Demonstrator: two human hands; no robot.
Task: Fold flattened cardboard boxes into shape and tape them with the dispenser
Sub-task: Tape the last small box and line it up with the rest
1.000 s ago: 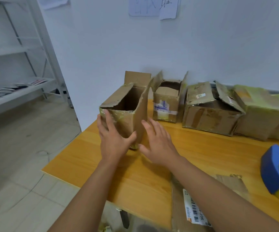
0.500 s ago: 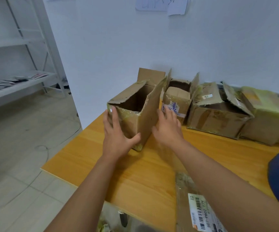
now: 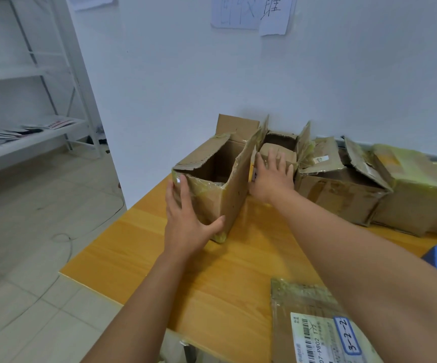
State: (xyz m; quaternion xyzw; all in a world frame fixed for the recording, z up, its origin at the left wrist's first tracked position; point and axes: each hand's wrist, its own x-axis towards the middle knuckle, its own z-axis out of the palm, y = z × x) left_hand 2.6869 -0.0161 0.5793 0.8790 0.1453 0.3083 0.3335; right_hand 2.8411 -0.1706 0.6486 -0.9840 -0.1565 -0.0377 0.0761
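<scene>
Flattened cardboard [image 3: 314, 323] with barcode label is lying at the table's [image 3: 138, 247] near edge. Left hand [image 3: 186, 221] is pressing flat, fingers straight, against the open box's [image 3: 222, 179] near end; right hand [image 3: 271, 176], fingers extended, is touching its far side. Formed boxes [image 3: 343, 189] are lining the wall.

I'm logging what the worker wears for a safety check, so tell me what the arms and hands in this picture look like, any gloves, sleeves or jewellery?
Both arms are bare right up to the bottom edge of the picture, with no sleeve in view. The left hand and the right hand wear no gloves. No watch, wristband or ring shows on the parts that are visible. No markings can be seen on either forearm.
</scene>
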